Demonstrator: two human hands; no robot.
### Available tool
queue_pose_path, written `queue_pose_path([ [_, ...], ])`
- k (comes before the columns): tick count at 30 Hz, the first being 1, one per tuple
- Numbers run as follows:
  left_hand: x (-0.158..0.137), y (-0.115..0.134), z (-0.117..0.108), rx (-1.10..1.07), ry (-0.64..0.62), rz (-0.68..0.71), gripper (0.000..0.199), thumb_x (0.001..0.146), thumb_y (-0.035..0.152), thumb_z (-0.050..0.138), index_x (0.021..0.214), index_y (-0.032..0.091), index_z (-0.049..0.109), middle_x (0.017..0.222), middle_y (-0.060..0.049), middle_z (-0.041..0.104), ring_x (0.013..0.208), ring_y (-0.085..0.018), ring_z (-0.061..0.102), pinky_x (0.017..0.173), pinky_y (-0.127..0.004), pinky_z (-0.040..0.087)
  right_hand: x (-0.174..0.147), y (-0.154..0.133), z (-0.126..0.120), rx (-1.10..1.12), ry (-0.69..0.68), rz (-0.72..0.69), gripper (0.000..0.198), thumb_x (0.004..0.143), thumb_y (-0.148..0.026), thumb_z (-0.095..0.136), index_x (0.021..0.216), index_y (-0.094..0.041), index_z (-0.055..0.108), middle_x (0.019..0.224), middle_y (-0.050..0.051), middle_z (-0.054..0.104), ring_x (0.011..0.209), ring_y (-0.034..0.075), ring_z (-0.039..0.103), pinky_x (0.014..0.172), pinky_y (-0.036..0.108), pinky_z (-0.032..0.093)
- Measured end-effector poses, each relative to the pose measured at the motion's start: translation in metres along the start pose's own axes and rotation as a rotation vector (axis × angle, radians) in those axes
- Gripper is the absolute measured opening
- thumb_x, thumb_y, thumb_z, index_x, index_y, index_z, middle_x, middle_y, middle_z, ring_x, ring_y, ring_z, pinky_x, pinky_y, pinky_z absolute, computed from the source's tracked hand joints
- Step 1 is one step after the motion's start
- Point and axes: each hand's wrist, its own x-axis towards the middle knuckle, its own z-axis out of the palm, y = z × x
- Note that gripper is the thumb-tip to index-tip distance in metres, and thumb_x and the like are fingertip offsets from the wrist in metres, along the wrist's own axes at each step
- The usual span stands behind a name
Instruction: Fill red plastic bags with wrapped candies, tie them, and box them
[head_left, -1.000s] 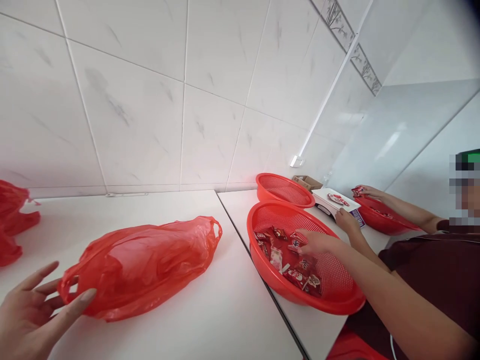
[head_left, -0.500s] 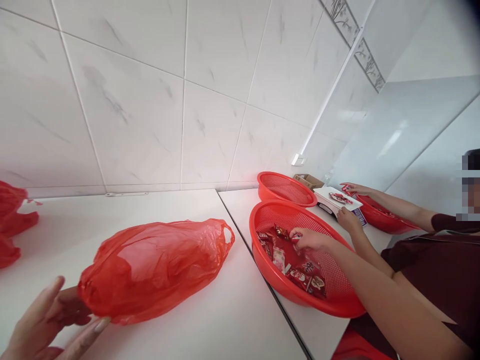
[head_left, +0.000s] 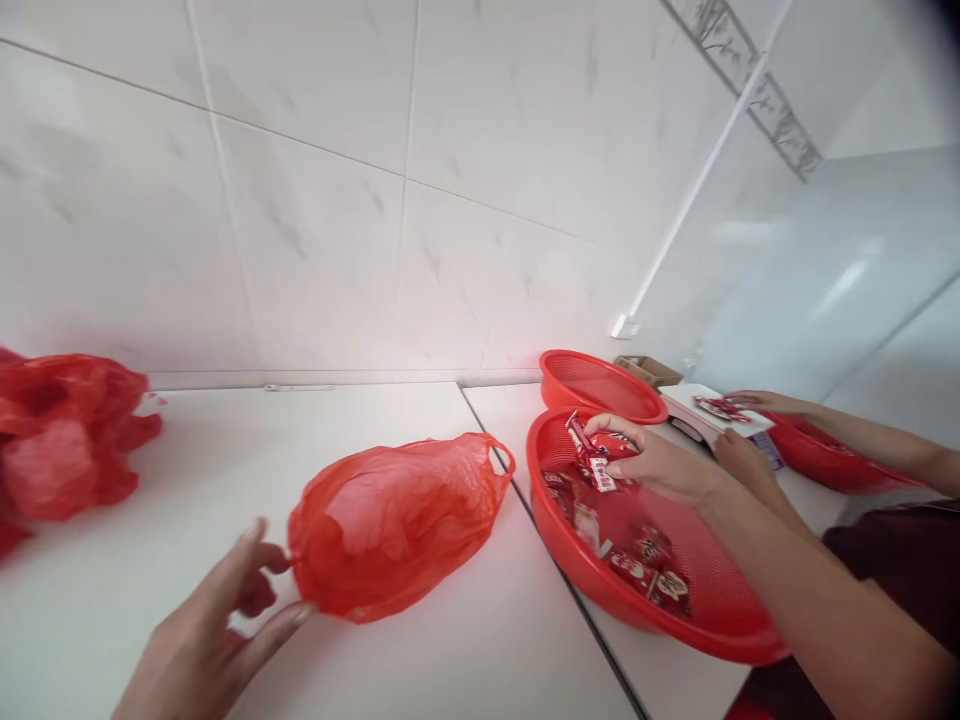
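- Thin, translucent red plastic carrier bag [head_left: 401, 535]: it lies puffed out on the white tabletop [head_left: 420, 670], left of the dark seam [head_left: 600, 642], with a crumpled heap of red plastic film [head_left: 71, 435] well apart at far left.
- Left hand [head_left: 225, 610]: thumb and fingers parted in a wide C at the bag's left end, the thumb tip touching its lower corner.
- Handling: the bag should be very light, limp and slippery, apt to slide as a whole and to tear if a fingernail catches. What it contains, if anything, I cannot tell. Its right end carries a loop handle [head_left: 511, 465], likely the surest place to take hold; elsewhere, gathering several folds would beat pinching one layer.
- Large round red plastic basket [head_left: 570, 560] with perforated walls: just right of the seam, small red-and-white wrapped packets [head_left: 630, 567] lying inside.
- Right hand [head_left: 664, 462]: above that basket, fingers drawn in around a small bunch of glossy red packets [head_left: 600, 470]. These look light and crinkly, probably slick, best held across their middles.
- Farther right: a co-worker's two hands [head_left: 750, 460] beside a white, flat-topped device [head_left: 690, 405] bearing more packets.
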Motion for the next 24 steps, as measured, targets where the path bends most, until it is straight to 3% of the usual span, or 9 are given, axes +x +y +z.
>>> queue_pose_path([
  [4,0.011,0.019,-0.008,0.05,-0.119,0.131,0.06,0.087,0.049,0.051,0.141,0.038,0.027,0.083,0.001,0.061,0.055,-0.01,0.055,0.05,-0.02,0.049,0.013,-0.032,0.053,-0.163,-0.216,-0.011,0.035,0.07,-0.011,0.058,0.101,-0.026,0.055,0.09,-0.004,0.06,0.062,0.009,0.058,0.058,0.019,0.045],
  [8,0.014,0.032,-0.009,0.041,-0.144,0.082,0.042,0.088,0.038,0.053,0.128,0.032,0.043,0.081,0.002,0.061,0.058,-0.01,0.056,0.055,-0.021,0.05,0.045,-0.039,0.119,-0.299,-0.446,0.036,0.038,0.066,-0.011,0.057,0.101,-0.026,0.057,0.102,-0.001,0.06,0.065,0.01,0.061,0.052,0.019,0.046],
  [11,0.011,0.033,-0.006,-0.045,-0.129,-0.031,0.03,0.088,0.031,0.052,0.118,0.03,0.048,0.073,0.004,0.059,0.057,-0.01,0.056,0.05,-0.019,0.047,0.076,-0.022,0.161,-0.377,-0.411,0.095,0.046,0.062,-0.01,0.06,0.105,-0.024,0.057,0.091,0.0,0.062,0.062,0.011,0.059,0.051,0.019,0.044],
  [13,0.008,0.032,-0.005,-0.098,-0.108,-0.105,0.031,0.087,0.029,0.053,0.117,0.029,0.047,0.07,0.005,0.058,0.057,-0.01,0.055,0.046,-0.017,0.045,0.092,-0.009,0.178,-0.343,-0.336,0.146,0.061,0.061,-0.014,0.066,0.119,-0.024,0.051,0.098,0.003,0.063,0.069,0.013,0.061,0.056,0.022,0.048],
  [15,0.006,0.03,-0.004,-0.138,-0.083,-0.14,0.034,0.086,0.028,0.053,0.12,0.03,0.045,0.069,0.006,0.056,0.056,-0.009,0.054,0.046,-0.017,0.044,0.098,-0.001,0.185,-0.318,-0.278,0.141,0.079,0.062,-0.024,0.073,0.134,-0.027,0.04,0.114,0.007,0.059,0.085,0.017,0.063,0.067,0.026,0.051],
  [17,0.005,0.028,-0.005,-0.178,-0.072,-0.149,0.038,0.086,0.028,0.053,0.122,0.03,0.043,0.069,0.006,0.056,0.057,-0.009,0.054,0.048,-0.018,0.046,0.095,-0.002,0.181,-0.373,-0.237,0.088,0.081,0.064,-0.032,0.074,0.137,-0.031,0.038,0.124,0.007,0.054,0.1,0.021,0.059,0.078,0.031,0.05],
  [21,0.002,0.022,-0.004,-0.237,-0.075,-0.177,0.044,0.086,0.026,0.054,0.127,0.03,0.039,0.071,0.006,0.058,0.06,-0.01,0.056,0.055,-0.021,0.05,0.063,-0.018,0.152,-0.531,-0.12,-0.013,0.044,0.076,-0.04,0.061,0.118,-0.03,0.058,0.124,0.005,0.057,0.11,0.023,0.056,0.087,0.034,0.047],
  [24,-0.001,0.017,-0.001,-0.281,-0.086,-0.195,0.049,0.085,0.028,0.055,0.13,0.032,0.035,0.08,0.003,0.061,0.066,-0.011,0.059,0.056,-0.022,0.052,0.038,-0.022,0.109,-0.646,0.158,-0.038,0.032,0.08,-0.044,0.055,0.105,-0.028,0.065,0.105,0.004,0.067,0.092,0.02,0.064,0.082,0.03,0.049],
])
